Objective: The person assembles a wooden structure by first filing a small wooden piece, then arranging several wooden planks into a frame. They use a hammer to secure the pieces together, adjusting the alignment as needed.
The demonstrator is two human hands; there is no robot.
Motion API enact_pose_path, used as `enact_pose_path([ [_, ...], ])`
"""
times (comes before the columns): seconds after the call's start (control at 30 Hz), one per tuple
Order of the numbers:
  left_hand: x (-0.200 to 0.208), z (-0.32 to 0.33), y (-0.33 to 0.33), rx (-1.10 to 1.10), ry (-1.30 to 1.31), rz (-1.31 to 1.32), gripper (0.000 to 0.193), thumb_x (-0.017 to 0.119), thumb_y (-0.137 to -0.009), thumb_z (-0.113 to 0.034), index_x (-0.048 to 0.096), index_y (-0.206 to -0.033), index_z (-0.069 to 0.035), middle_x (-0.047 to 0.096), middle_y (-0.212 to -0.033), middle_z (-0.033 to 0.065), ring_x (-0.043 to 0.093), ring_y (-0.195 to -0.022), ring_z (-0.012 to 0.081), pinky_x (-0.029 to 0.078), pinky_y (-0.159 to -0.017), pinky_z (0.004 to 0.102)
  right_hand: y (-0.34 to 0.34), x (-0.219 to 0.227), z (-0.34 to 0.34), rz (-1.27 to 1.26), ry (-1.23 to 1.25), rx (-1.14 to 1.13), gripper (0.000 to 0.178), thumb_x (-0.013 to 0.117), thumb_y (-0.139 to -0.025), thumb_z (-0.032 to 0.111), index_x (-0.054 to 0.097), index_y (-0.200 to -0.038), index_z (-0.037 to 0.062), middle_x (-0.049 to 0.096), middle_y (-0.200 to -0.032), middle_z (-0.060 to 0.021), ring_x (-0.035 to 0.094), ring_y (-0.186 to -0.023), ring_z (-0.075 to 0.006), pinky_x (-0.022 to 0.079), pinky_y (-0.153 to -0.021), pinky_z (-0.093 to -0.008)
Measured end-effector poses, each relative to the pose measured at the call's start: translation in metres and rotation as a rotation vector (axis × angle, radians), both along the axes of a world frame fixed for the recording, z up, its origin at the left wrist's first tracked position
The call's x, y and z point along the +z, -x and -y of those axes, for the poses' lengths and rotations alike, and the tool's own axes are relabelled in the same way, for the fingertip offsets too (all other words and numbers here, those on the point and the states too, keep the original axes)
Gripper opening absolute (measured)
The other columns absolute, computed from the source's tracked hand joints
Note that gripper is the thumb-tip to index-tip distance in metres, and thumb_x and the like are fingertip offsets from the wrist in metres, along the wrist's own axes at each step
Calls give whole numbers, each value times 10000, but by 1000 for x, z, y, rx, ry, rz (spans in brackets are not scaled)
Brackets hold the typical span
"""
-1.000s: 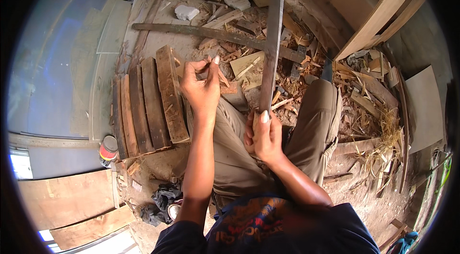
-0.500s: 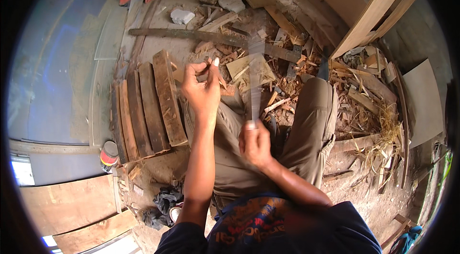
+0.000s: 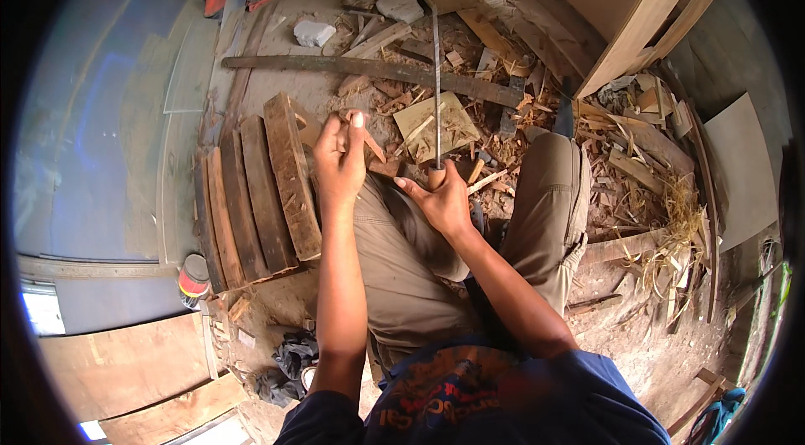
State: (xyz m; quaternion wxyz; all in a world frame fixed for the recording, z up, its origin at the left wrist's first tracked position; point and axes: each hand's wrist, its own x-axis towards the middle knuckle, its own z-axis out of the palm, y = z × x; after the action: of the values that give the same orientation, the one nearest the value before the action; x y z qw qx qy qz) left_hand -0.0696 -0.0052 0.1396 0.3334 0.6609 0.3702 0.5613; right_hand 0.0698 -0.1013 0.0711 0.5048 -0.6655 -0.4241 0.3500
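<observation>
Your right hand (image 3: 446,203), on the near side of the board (image 3: 458,115), is closed around the handle of the tool (image 3: 437,80). In view the tool crosses the board, its long axis running near to far, its tip pointing away from you past the board's far edge. Your left hand (image 3: 339,161), left of the board, appears to pinch a wood strip (image 3: 375,147), which slants nearward and right, left of the tool.
</observation>
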Motion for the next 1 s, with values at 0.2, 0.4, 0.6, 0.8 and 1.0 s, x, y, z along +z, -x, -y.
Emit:
enact_pose_path([
  [0.2, -18, 5, -23, -237, 157, 336, 502, 414, -1076, -534, 435, -847, -87, 369, -697, -20, 332, -601, 60, 298, -540, 226, 26, -57, -27, 138, -93, 74, 967, 966, -645, 418, 443, -1272, -101, 667, -970, -253, 672, -931, -410, 543, -834, -458],
  [0.4, -23, 5, -17, -210, 114, 330, 536, 395, -1073, -561, 366, -781, -112, 340, -642, -28, 303, -552, 67, 267, -501, 251, 28, -65, -28, -42, 52, 179, 698, 903, -724, 286, 449, -1108, -79, 637, -847, -228, 660, -790, -367, 533, -758, -450],
  [0.6, -20, -13, -24, -217, 185, 376, 558, 402, -1060, -592, 349, -747, -132, 308, -593, -41, 277, -515, 69, 249, -475, 260, 29, -78, -30, -5, -16, 99, 662, 896, -717, 231, 453, -1108, -66, 569, -708, -176, 575, -649, -274, 524, -678, -397],
  [0.8, -37, -50, 12, 102, 598, 733, 574, 383, -1034, -661, 320, -764, -159, 201, -619, -67, 154, -509, 86, 164, -454, 269, 27, -93, -17, -125, -93, 121, 629, 897, -733, 214, 467, -1111, -47, 587, -778, -171, 545, -695, -200, 522, -698, -384],
  [1.0, -17, -44, 13, 156, 457, 878, 574, 376, -1029, -677, 294, -771, -171, 183, -626, -66, 139, -517, 89, 167, -448, 265, 18, -65, -27, -113, 113, 165, 567, 864, -781, 103, 478, -1157, -75, 681, -975, -168, 593, -839, -119, 534, -753, -304],
])
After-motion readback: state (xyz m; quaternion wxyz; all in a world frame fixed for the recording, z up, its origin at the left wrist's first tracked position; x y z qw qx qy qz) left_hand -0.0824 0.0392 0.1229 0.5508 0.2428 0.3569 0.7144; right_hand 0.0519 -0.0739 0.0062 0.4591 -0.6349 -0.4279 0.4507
